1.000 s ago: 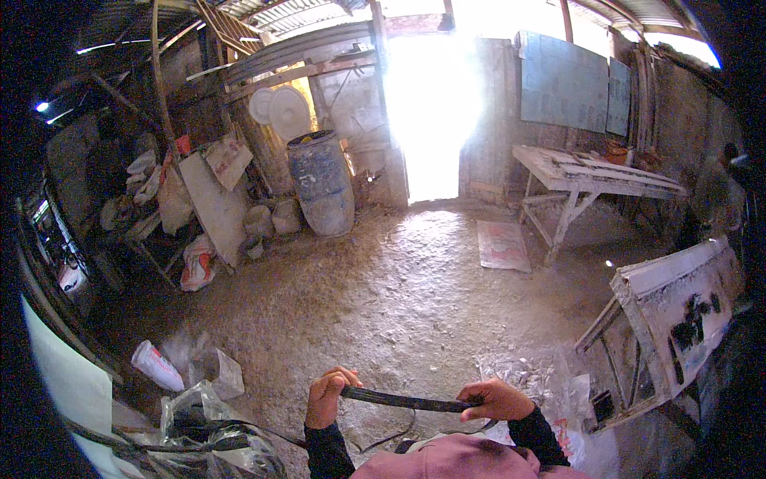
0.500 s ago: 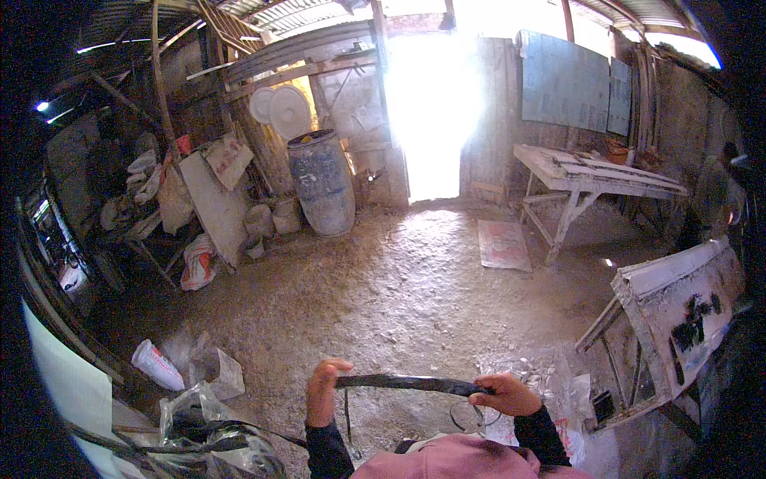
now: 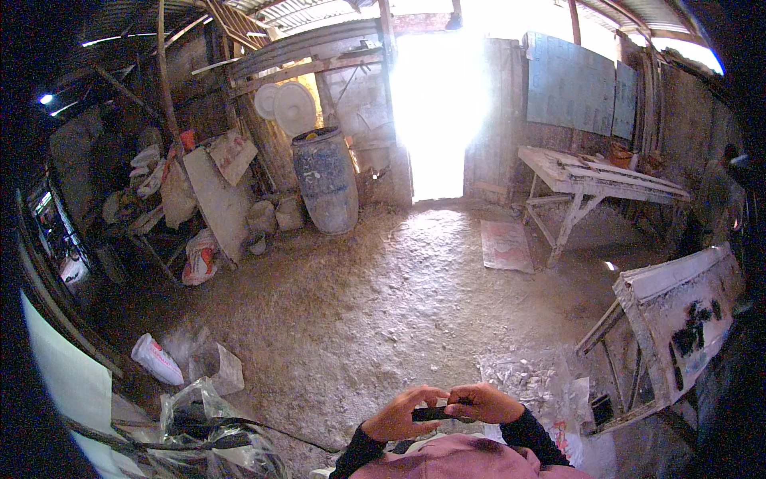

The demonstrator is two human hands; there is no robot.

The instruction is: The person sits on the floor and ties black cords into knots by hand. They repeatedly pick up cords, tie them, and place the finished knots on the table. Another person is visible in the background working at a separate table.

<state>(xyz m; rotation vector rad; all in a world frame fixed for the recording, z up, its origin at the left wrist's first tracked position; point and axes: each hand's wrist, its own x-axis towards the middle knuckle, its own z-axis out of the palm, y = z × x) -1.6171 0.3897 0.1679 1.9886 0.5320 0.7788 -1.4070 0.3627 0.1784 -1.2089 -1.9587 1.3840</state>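
Observation:
Close in front of my body, a black flexible strip is bunched between my two hands, short and dark where it shows. Its exact kind is hard to make out. My left hand grips one side of it with curled fingers. My right hand meets the left at the fingertips, its fingers closed around the other side. Most of the strip is covered by the fingers.
A white-topped worktable stands at the far right, with a tilted board on a frame nearer. A blue barrel stands against the back wall. Clear plastic wrapping and a white bag lie at the lower left.
The strip was stretched straight between my widely spaced hands. My left hand has moved right and down to meet my right hand, and the strip is now gathered between them.

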